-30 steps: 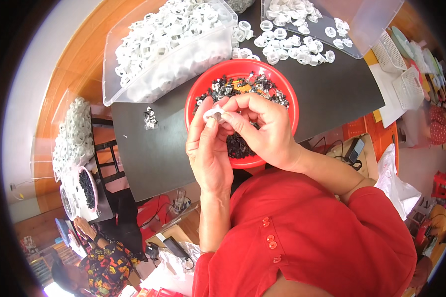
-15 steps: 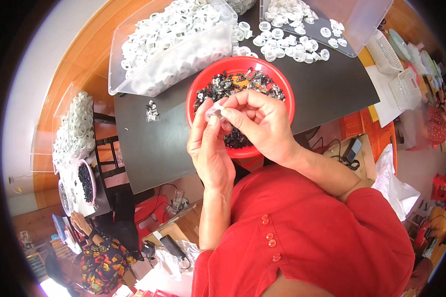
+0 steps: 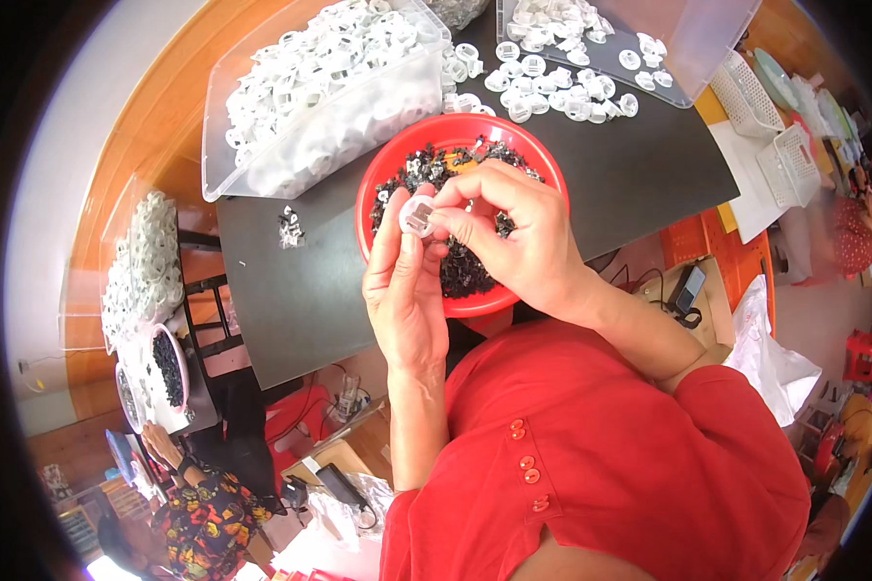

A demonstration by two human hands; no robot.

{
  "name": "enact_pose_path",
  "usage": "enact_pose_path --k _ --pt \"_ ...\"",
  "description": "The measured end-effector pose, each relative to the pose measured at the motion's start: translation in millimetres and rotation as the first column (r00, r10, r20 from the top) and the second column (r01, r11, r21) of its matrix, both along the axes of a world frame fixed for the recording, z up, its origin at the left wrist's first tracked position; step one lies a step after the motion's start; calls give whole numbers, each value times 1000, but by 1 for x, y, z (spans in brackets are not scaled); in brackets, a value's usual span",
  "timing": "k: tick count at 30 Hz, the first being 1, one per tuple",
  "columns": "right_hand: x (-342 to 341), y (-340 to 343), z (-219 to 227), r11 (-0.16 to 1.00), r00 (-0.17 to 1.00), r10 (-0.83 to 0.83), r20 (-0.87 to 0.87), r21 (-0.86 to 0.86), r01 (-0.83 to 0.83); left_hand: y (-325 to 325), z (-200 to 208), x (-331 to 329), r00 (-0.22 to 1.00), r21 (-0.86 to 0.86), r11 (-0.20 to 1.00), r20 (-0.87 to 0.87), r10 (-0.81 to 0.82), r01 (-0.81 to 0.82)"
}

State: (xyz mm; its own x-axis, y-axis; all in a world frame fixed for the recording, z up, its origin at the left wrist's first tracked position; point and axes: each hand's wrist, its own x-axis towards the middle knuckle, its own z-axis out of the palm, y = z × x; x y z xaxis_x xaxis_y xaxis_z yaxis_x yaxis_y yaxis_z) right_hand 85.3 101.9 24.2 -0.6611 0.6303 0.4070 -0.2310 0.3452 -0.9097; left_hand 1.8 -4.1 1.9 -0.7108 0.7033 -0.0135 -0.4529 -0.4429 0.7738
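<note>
Between my two hands is a small round white plastic part (image 3: 418, 215) with a dark rectangular middle, its flat face turned up. My left hand (image 3: 404, 290) pinches it by the rim between thumb and fingers. From the other side my right hand (image 3: 513, 228) has its thumb and forefinger closed at the part's right edge; whether they also hold a smaller piece is hidden. Both hands are over a red plastic basin (image 3: 366, 194), which holds many small black and metallic pieces (image 3: 465, 276).
A clear bin (image 3: 291, 160) heaped with white round parts stands at the back left. More white parts (image 3: 572, 97) lie by a tipped clear bin (image 3: 688, 58). A few small pieces (image 3: 291, 228) sit on the dark table (image 3: 281, 300). Another person (image 3: 203, 513) works at the lower left.
The white part has turned so its round face with the dark middle now shows upward. Both hands stay close together in nearly the same place; the whole view has shifted slightly.
</note>
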Motion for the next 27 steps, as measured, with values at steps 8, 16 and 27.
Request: enact_pose_path --k 8,16,27 --pt "-14 13 -4 874 998 -59 5 482 50 7 -2 -5 1000 -30 999 3 18 -18" --pt "-16 24 4 839 993 48 111 535 -100 8 -10 -14 1000 -13 1000 24 -7 8" --pt "-17 22 -5 878 997 -31 69 478 -6 17 -12 -11 999 17 1000 32 -4 3"
